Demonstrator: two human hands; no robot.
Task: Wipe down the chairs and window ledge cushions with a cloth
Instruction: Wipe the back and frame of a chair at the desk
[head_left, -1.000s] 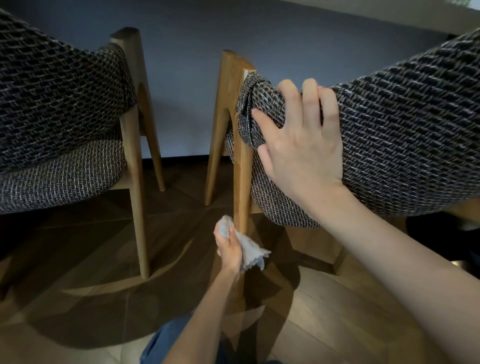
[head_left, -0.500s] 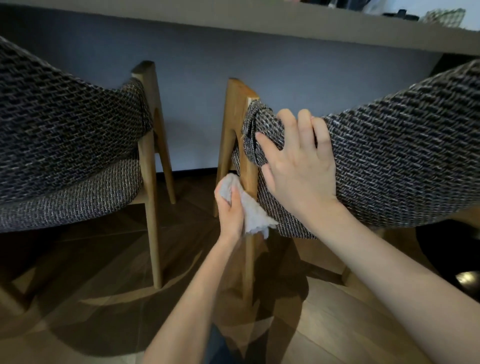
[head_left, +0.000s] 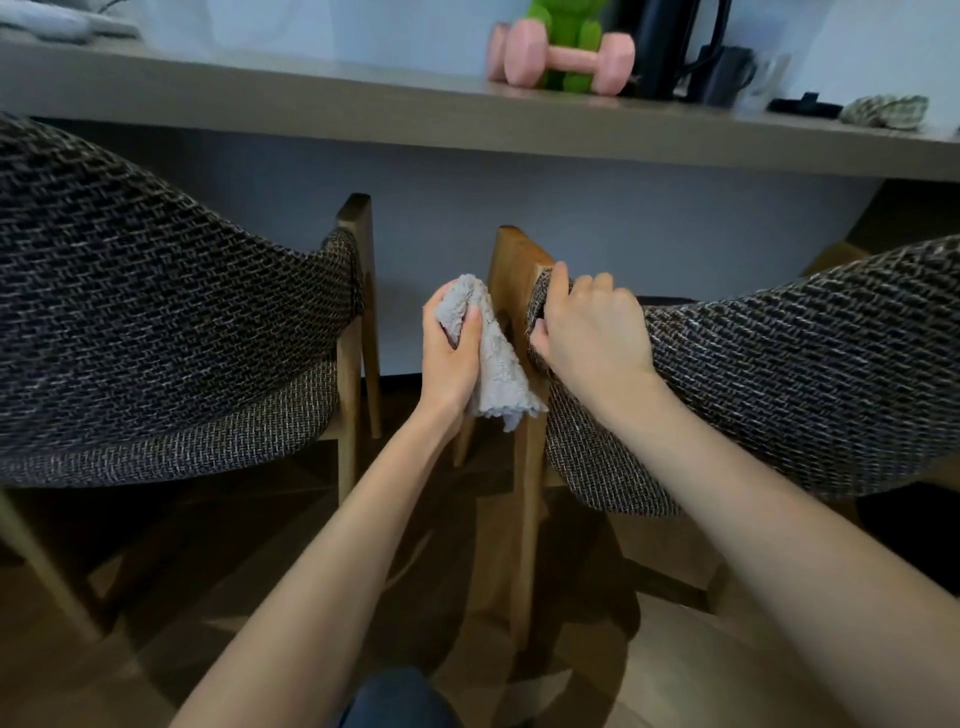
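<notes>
A long pale shelf (head_left: 311, 111) is running across the room above and beyond both hands, and a wooden floor (head_left: 156, 623) is spreading out beneath the person's forearms. Out past the left hand, a chair with dark woven upholstery (head_left: 156, 322) is standing on light wooden legs, well apart from either hand. A second chair of the same weave (head_left: 779, 374) is sweeping away from under the right hand, its padded back ending at an upright wooden post (head_left: 511, 270) that is standing between the two hands. The right hand (head_left: 587, 327) is curling its fingers over the fabric edge of this chair just beside the post and gripping it. The left hand (head_left: 447, 353) is clutching a light grey fluffy cloth (head_left: 493, 364), thumb and fingers closing round the bunched upper part, while the loose lower corner is hanging down against the near face of the post, close to the right hand's thumb. Far above the hands on the shelf, a pink dumbbell (head_left: 566, 57) is lying in front of a green toy figure (head_left: 566, 15), with some dark objects (head_left: 691, 52) too blurred to name standing beside them, and a small checked fabric bundle (head_left: 888, 111) is sitting further along toward the right hand's side.
</notes>
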